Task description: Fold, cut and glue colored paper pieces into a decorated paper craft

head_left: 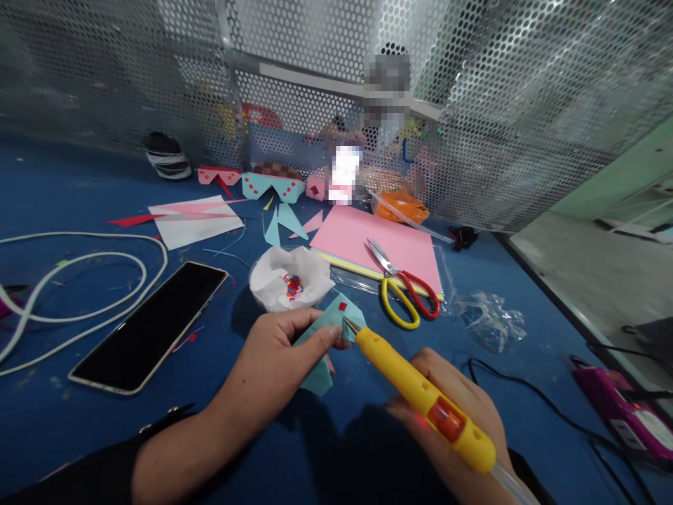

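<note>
My left hand (287, 358) pinches a folded light-blue paper piece (318, 379) between thumb and fingers, low over the table. One small red paper diamond (343, 306) sits on its upper part. In my right hand (457, 414) is a yellow hot glue gun (407, 372), with a clear glue stick (512, 484) at its back end. The metal nozzle meets the blue paper just below the diamond; whether it touches I cannot tell. Behind my left hand stands a paper-lined bowl (273, 270) with tiny coloured paper bits (293, 286).
Red-and-yellow scissors (399, 280) lie across pink paper sheets (362, 235). A phone (152, 326) and white cable (99, 256) are at left. Decorated blue paper glasses (273, 188) stand at the back before a perforated metal screen (299, 42). A purple power strip (623, 410) lies right.
</note>
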Demonstrator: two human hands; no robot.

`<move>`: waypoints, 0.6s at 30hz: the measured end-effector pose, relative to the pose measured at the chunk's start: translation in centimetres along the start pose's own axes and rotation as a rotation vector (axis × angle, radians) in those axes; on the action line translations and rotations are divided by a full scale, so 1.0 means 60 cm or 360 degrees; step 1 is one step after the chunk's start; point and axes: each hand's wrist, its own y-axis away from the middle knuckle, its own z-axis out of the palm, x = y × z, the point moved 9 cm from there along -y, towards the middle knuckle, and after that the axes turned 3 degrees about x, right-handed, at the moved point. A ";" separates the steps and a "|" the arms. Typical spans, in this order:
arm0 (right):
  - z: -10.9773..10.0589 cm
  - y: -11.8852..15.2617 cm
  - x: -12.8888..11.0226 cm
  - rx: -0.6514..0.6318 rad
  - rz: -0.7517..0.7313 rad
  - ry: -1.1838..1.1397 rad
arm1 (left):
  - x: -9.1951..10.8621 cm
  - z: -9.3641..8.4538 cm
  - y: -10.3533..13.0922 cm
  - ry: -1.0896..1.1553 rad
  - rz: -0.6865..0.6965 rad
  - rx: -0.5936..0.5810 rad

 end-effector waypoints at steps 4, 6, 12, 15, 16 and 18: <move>-0.001 0.000 -0.004 0.0002 -0.0062 0.0033 | 0.002 -0.003 0.001 -0.0027 0.0016 0.0012; -0.001 0.001 -0.008 -0.0004 -0.0118 0.0027 | 0.002 -0.002 0.001 -0.0023 0.0012 0.0009; 0.000 0.002 -0.003 -0.0014 -0.0053 -0.0047 | -0.001 -0.001 -0.001 -0.0017 -0.0001 -0.0003; -0.001 0.002 -0.002 0.0017 -0.0004 -0.0069 | 0.000 -0.002 -0.002 -0.0003 -0.0014 -0.0002; -0.002 0.002 -0.002 0.0039 0.0010 -0.0074 | 0.001 -0.002 -0.001 0.0000 -0.0017 0.0001; -0.004 0.002 -0.001 0.0076 0.0033 -0.0065 | 0.003 -0.002 0.000 -0.0006 -0.0021 0.0007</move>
